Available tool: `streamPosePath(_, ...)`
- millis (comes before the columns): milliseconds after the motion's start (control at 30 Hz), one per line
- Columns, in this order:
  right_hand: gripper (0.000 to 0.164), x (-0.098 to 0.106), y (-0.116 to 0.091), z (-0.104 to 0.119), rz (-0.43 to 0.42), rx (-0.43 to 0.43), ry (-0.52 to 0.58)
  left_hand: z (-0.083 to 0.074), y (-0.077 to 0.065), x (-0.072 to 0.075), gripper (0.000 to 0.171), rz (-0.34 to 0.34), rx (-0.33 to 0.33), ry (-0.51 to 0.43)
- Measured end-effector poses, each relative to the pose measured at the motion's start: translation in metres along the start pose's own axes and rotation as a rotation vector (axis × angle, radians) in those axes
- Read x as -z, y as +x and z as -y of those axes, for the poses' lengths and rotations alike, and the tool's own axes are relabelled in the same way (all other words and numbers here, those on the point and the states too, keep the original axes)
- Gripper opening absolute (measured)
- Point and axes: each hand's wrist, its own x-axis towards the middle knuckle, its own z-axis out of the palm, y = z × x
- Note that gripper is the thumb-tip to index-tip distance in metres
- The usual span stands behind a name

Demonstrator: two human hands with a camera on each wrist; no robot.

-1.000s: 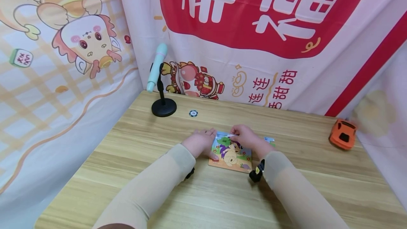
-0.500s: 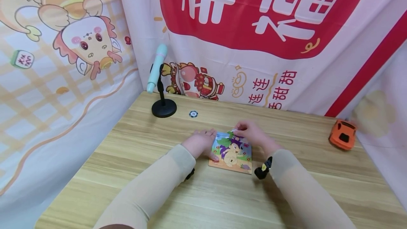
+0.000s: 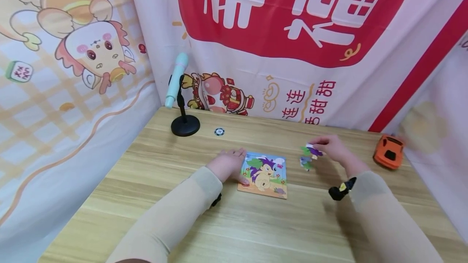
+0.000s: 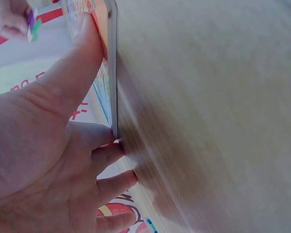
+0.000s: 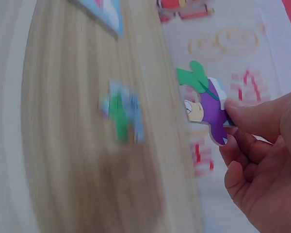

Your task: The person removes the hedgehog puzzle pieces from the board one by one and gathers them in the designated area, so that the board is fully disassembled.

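Note:
A square jigsaw puzzle (image 3: 262, 175) with a purple-haired cartoon hedgehog picture lies in the middle of the table. My left hand (image 3: 227, 165) rests at its left edge, the thumb lying on the picture and the other fingers stretched out against the tabletop beside the board. To the right of the puzzle, my right hand (image 3: 330, 148) pinches a purple, green and white puzzle piece (image 5: 208, 104) between thumb and fingers, held above the table. Just below that hand, loose blue and green puzzle pieces (image 3: 305, 163) lie on the wood; they are blurred in the right wrist view.
A turquoise microphone (image 3: 177, 78) leans on a black stand (image 3: 185, 125) at the back left. Close to it lies a round chip (image 3: 219, 132). An orange toy car (image 3: 389, 152) sits near the right edge. Printed cloth (image 3: 226, 44) hangs behind the table.
My right hand has moved right, from the puzzle's top edge to above the loose pieces, carrying a puzzle piece. The left hand stays at the board's left edge. The head view has shifted slightly.

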Motion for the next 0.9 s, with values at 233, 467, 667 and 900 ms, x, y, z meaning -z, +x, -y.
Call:
streamPosePath(233,0.014,0.021,-0.018,-0.044,0.005,-0.064,0.022,0.001,-0.002,0.001,0.111,-0.010,0.004,-0.006)
streamPosePath(467,0.017,0.028,-0.031,-0.071,0.082,-0.197,0.028,0.002,0.004,-0.001,0.116,0.003,0.019,-0.011)
streamPosePath(667,0.019,0.024,-0.037,-0.082,0.042,-0.200,0.022,0.000,0.001,0.003,0.114,0.014,0.017,-0.004)
streamPosePath(900,0.027,0.018,-0.034,-0.079,-0.033,-0.227,0.028,-0.001,-0.003,0.003,0.113,0.006,-0.001,-0.003)
